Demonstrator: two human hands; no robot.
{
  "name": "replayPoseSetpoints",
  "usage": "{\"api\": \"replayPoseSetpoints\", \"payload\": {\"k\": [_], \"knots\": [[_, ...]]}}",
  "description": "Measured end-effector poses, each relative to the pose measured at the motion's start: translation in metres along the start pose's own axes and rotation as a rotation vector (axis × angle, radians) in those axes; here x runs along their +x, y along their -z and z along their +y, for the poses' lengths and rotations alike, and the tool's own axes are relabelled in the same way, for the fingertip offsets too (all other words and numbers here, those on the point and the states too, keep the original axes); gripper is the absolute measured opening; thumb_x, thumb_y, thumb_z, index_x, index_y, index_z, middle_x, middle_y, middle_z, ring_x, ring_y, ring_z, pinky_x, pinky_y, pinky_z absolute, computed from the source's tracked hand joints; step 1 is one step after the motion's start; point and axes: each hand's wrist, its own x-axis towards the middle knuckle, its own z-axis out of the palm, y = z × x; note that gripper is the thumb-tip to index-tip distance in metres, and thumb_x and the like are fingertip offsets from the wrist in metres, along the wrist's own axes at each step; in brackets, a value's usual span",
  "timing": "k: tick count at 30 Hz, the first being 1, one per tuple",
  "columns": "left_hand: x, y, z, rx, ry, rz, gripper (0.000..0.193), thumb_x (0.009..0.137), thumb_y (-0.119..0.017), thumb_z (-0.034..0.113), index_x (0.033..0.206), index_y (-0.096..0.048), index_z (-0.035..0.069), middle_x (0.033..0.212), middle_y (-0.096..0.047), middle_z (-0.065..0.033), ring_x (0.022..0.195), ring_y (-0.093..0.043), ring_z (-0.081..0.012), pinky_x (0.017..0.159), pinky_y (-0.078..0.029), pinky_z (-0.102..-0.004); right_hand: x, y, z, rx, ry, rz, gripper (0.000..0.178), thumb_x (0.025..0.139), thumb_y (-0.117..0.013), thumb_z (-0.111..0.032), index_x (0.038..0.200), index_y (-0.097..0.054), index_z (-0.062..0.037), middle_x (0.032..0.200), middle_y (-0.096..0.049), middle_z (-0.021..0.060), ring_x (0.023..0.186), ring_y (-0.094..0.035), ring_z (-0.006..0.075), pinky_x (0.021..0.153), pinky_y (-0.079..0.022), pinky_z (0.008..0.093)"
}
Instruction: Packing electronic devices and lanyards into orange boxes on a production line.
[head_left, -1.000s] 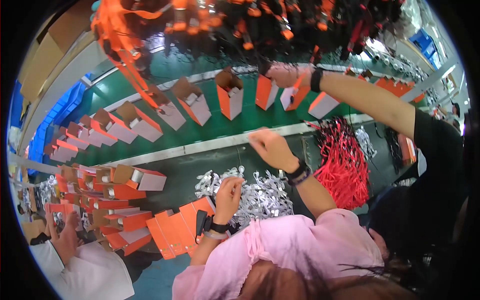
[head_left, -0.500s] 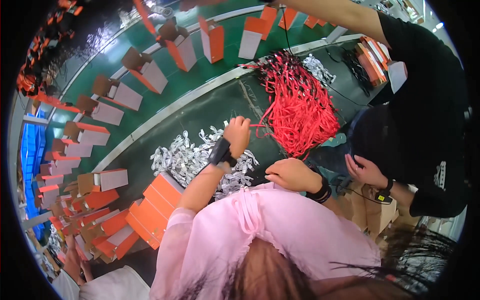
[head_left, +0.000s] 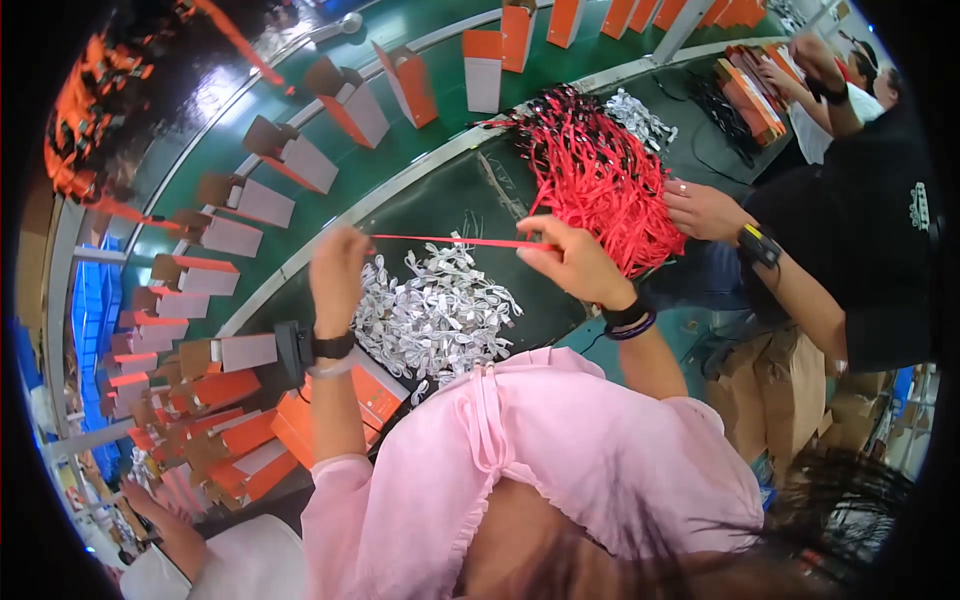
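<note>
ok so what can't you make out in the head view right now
All in the head view:
Left hand: motion blur hides exactly how it grips the red strap.
Right hand: its own grip covers the part of the strap inside it.
White cable heap: the upper cables hide those beneath.
Orange strap bundle, upper left: cut off by the dark fisheye rim.

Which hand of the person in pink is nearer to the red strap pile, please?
Right. The right hand is by the lower-left edge of the red strap pile; the left hand is farther off to its left, beside the white cables.
</note>
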Motion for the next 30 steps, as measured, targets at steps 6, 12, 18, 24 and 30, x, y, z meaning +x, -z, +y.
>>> {"api": "replayPoseSetpoints", "payload": {"k": [6,12,18,24,30], "knots": [[-0.029,0.025,0.036,-0.382,0.085,-0.068,0.027,0.083,-0.068,0.004,0.110,-0.065,0.003,0.092,-0.060,-0.0065,0.080,-0.059,-0.0156,0.070,-0.046,-0.0289,0.046,0.004,-0.119,-0.183,0.348,-0.163,0.035,0.089,-0.066,-0.014,0.123,-0.058,-0.0058,0.073,-0.061,0.0097,0.064,-0.059,0.0210,0.060,-0.046,0.0292],[-0.037,0.018,0.090,-0.564,-0.162,-0.366,0.041,0.082,-0.075,0.007,0.120,-0.062,0.005,0.104,-0.058,0.0004,0.082,-0.053,-0.0029,0.066,-0.042,-0.0192,0.073,-0.039,-0.180,-0.014,0.840,-0.275,0.032,0.088,-0.064,-0.013,0.119,-0.061,-0.0065,0.077,-0.067,0.0084,0.067,-0.065,0.0272,0.061,-0.050,0.0334],[-0.033,0.043,0.113,-0.719,0.365,-0.569,0.036,0.086,-0.074,0.012,0.118,-0.060,0.003,0.105,-0.060,-0.0012,0.089,-0.059,-0.0096,0.070,-0.049,-0.0273,0.067,-0.001,-0.211,0.044,0.430,-0.314,0.024,0.086,-0.064,-0.015,0.109,-0.064,-0.0076,0.077,-0.065,0.0118,0.070,-0.064,0.0307,0.062,-0.050,0.0362],[-0.037,0.009,0.117,-0.629,-0.288,-0.284,0.048,0.084,-0.075,0.012,0.125,-0.051,0.001,0.114,-0.060,-0.0059,0.103,-0.059,-0.0169,0.087,-0.048,-0.0283,0.073,-0.030,-0.219,-0.051,0.721,-0.197,0.025,0.082,-0.062,-0.013,0.106,-0.063,-0.0054,0.081,-0.065,0.0151,0.072,-0.064,0.0343,0.065,-0.050,0.0403],[-0.049,0.068,0.067,-0.610,0.069,-0.238,0.017,0.080,-0.077,0.005,0.090,-0.064,0.003,0.097,-0.055,0.0013,0.083,-0.053,-0.0083,0.071,-0.042,-0.0215,0.082,0.031,-0.151,-0.055,0.295,-0.002,0.038,0.089,-0.068,-0.012,0.125,-0.059,-0.0020,0.093,-0.062,0.0041,0.085,-0.059,0.0090,0.074,-0.045,0.0233]]}}
